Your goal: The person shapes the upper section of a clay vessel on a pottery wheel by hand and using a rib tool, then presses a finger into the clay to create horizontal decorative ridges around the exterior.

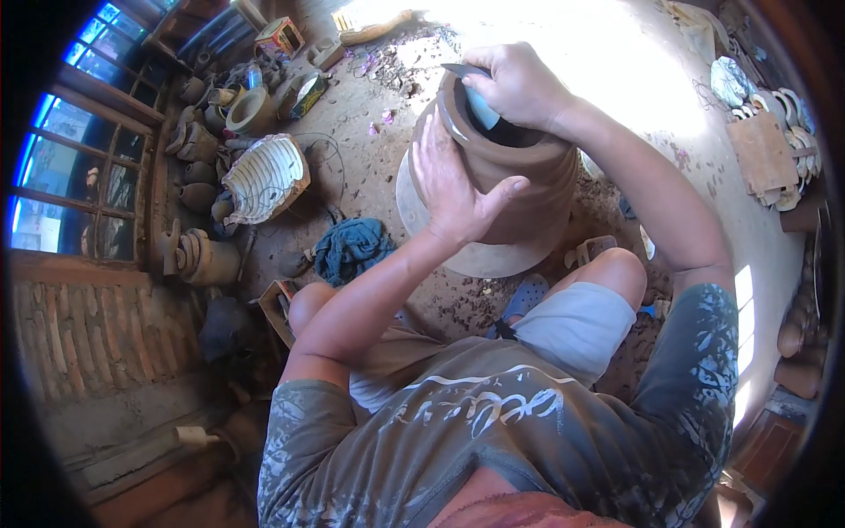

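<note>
A large brown clay pot (515,198) with a wide round mouth stands upright in front of me on a round pale board (506,261). My left hand (453,180) lies against the pot's outer wall just below the rim, its fingers stretched and thumb spread. At the far side of the mouth, my right hand (521,84) grips a thin grey-blue scraper (481,107). The scraper's dark pointed end sticks out past the rim, and its broad face slants down into the mouth. The pot's inner floor is in shadow.
Left of the pot lie a ribbed whitish mould piece (268,179) and a crumpled blue cloth (350,249). Several clay pots (251,112) line the window wall. Clay scraps litter the ground. Curved pieces and a brown board (762,160) lean at the right.
</note>
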`<act>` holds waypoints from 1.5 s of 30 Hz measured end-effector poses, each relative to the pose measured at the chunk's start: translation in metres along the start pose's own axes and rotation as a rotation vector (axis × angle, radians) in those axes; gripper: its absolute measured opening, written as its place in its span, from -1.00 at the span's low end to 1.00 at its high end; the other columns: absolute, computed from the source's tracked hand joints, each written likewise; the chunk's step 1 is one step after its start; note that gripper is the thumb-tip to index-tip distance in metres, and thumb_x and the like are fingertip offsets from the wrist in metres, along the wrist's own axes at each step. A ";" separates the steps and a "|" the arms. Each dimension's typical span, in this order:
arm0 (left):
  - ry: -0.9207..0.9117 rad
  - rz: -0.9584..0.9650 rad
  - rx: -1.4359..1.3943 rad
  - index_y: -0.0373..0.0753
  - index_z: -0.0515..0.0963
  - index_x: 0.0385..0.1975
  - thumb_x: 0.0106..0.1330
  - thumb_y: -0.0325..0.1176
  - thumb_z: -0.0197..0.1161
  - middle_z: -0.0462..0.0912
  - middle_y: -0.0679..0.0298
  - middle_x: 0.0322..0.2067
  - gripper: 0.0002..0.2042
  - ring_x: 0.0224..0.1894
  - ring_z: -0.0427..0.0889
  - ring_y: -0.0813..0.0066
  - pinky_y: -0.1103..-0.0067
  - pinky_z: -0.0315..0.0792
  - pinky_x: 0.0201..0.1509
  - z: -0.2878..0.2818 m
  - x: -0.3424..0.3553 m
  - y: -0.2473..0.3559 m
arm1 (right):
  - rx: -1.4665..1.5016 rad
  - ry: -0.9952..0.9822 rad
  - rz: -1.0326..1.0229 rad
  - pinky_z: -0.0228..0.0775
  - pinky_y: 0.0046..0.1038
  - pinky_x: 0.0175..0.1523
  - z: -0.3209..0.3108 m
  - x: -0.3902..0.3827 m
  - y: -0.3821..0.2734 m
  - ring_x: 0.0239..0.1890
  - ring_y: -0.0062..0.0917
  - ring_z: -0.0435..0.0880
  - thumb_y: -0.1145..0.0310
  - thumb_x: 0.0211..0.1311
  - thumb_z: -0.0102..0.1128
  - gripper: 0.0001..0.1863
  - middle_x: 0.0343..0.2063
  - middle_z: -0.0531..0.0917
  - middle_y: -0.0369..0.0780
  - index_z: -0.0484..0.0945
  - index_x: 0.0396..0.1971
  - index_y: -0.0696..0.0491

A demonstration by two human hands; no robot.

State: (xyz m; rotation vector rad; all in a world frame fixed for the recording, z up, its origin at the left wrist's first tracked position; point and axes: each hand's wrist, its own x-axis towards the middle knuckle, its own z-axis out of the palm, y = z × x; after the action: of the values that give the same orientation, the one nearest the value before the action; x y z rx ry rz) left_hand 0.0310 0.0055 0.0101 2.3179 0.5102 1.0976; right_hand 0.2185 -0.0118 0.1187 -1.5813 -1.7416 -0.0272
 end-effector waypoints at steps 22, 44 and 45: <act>-0.426 0.330 -0.057 -0.36 0.04 0.63 0.19 0.48 0.31 0.20 -0.21 0.56 0.22 0.59 0.21 -0.18 0.13 0.10 0.66 -0.014 0.144 -0.152 | 0.219 -0.284 -0.133 0.62 -0.31 -0.01 -0.015 -0.015 0.005 -0.20 -0.25 0.80 0.57 0.23 0.36 -0.79 -0.26 0.80 -0.04 0.76 -0.13 0.22; -0.129 -0.096 -0.201 -0.54 -0.17 0.61 0.25 0.39 0.36 -0.03 -0.28 0.59 0.28 0.65 -0.05 -0.18 0.08 -0.11 0.68 -0.003 -0.011 -0.020 | 0.070 -0.060 -0.093 0.60 -0.28 -0.12 -0.001 -0.007 0.009 -0.33 -0.21 0.79 0.50 0.26 0.33 -0.78 -0.35 0.77 0.04 0.76 -0.13 0.22; -0.103 -0.068 -0.159 -0.53 -0.15 0.61 0.21 0.43 0.38 0.00 -0.29 0.57 0.31 0.64 -0.02 -0.22 0.06 -0.08 0.67 -0.002 -0.002 -0.015 | 0.102 -0.053 -0.136 0.62 -0.29 -0.09 -0.001 -0.007 0.010 -0.30 -0.21 0.80 0.52 0.24 0.33 -0.79 -0.32 0.79 0.02 0.76 -0.14 0.22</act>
State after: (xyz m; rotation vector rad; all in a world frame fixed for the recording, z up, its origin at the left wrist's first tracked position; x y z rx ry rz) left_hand 0.0268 0.0166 0.0010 2.1892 0.4423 0.9463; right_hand 0.2272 -0.0159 0.1114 -1.4003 -1.8602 0.0364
